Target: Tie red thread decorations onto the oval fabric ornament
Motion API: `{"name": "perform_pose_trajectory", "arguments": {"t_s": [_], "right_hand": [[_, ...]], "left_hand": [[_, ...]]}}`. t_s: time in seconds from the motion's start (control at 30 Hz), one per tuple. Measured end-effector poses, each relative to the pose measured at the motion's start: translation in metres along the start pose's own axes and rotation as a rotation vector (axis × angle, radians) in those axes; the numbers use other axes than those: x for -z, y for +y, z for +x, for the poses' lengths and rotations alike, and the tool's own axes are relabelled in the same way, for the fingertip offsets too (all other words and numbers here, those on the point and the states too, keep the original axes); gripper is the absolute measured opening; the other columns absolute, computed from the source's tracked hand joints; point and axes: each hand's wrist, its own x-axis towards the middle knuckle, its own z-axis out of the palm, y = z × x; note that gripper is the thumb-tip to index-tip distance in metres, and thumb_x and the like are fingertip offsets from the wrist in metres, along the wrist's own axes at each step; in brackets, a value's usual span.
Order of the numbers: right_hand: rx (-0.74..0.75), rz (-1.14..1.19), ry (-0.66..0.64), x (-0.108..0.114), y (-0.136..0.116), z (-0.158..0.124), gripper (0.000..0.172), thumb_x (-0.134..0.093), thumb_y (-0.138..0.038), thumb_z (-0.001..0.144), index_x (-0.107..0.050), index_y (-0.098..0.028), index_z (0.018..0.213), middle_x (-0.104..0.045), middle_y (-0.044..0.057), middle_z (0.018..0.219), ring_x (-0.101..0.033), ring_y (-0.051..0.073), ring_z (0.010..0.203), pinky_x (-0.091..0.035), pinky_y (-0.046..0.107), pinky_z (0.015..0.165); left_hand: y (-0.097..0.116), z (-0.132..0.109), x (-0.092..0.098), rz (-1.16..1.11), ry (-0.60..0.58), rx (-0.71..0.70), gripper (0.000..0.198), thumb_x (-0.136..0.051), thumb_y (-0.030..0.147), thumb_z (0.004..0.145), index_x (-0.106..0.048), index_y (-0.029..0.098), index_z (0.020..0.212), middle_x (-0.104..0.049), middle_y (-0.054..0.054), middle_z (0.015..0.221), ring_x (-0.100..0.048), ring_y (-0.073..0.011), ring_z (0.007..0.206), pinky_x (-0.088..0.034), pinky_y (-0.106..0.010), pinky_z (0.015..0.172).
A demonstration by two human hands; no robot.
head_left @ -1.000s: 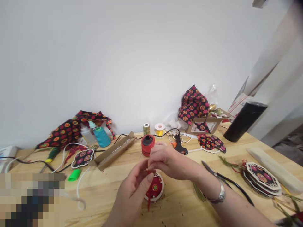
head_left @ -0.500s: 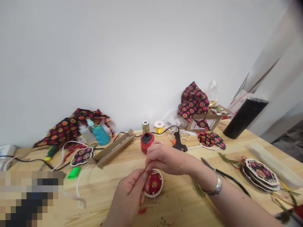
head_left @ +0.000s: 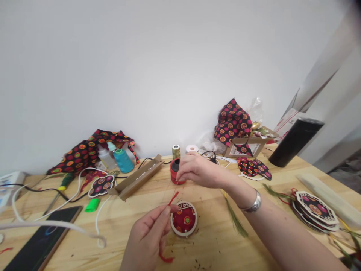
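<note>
Pinches a red cord (head_left: 174,197) in the left hand (head_left: 152,233), close by a round red ornament (head_left: 187,221) in a pale frame on a wooden table (head_left: 113,254). Bends the right hand (head_left: 194,169) farther off, fingertips bunched, partly covering a red spool (head_left: 173,176), with a silver bracelet (head_left: 255,203) at the wrist. Includes at left, from near to far, a dark phone (head_left: 46,241), green cap (head_left: 92,205) and teal thread cone (head_left: 123,162); at right, a green tassel (head_left: 235,217), stacked ornaments (head_left: 314,210) and, far back, a black cylinder (head_left: 296,142).

Pale wooden tabletop (head_left: 214,226). Directly on it: round fabric-faced ornament (head_left: 184,222), olive-green tassel (head_left: 235,218), smartphone (head_left: 42,244), teal thread cone (head_left: 124,162), cardboard tray (head_left: 138,180).
</note>
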Motion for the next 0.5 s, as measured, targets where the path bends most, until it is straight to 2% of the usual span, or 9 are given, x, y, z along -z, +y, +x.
{"name": "perform_pose_trajectory", "arguments": {"t_s": [0.17,0.23,0.37,0.5], "right_hand": [[0.001,-0.118,0.032,0.007,0.009,0.007,0.019,-0.052,-0.013,0.087,-0.067,-0.016,0.077,-0.062,0.002,0.080,-0.054,0.013,0.082,-0.029,0.033,0.090],[-0.020,-0.170,0.083,0.010,0.013,0.010,0.019,-0.051,-0.014,0.088,-0.067,-0.016,0.078,-0.062,0.003,0.081,-0.053,0.013,0.083,-0.030,0.033,0.090],[-0.069,-0.208,0.270,0.021,0.020,0.019,0.018,-0.050,-0.015,0.087,-0.067,-0.017,0.082,-0.061,0.003,0.084,-0.050,0.015,0.084,-0.034,0.032,0.083],[-0.150,-0.150,0.490,0.033,0.020,0.030,0.016,-0.052,-0.014,0.084,-0.067,-0.016,0.080,-0.061,0.004,0.084,-0.052,0.015,0.083,-0.039,0.029,0.076]], "left_hand": [[-0.004,-0.001,0.004,0.023,0.008,-0.024,0.034,-0.066,0.044,0.070,-0.070,0.013,0.083,-0.028,0.010,0.049,-0.019,-0.0041,0.042,-0.016,-0.015,0.037],[-0.006,-0.001,0.005,0.034,0.005,-0.024,0.034,-0.064,0.045,0.072,-0.069,0.013,0.086,-0.027,0.010,0.048,-0.019,-0.0045,0.042,-0.016,-0.015,0.037],[-0.009,-0.001,0.009,0.018,0.001,-0.020,0.035,-0.064,0.044,0.072,-0.068,0.014,0.089,-0.027,0.010,0.045,-0.019,-0.0053,0.041,-0.017,-0.017,0.037],[-0.013,-0.001,0.014,0.019,-0.021,0.011,0.039,-0.065,0.045,0.071,-0.069,0.013,0.092,-0.027,0.011,0.043,-0.019,-0.0052,0.040,-0.016,-0.017,0.037]]}}
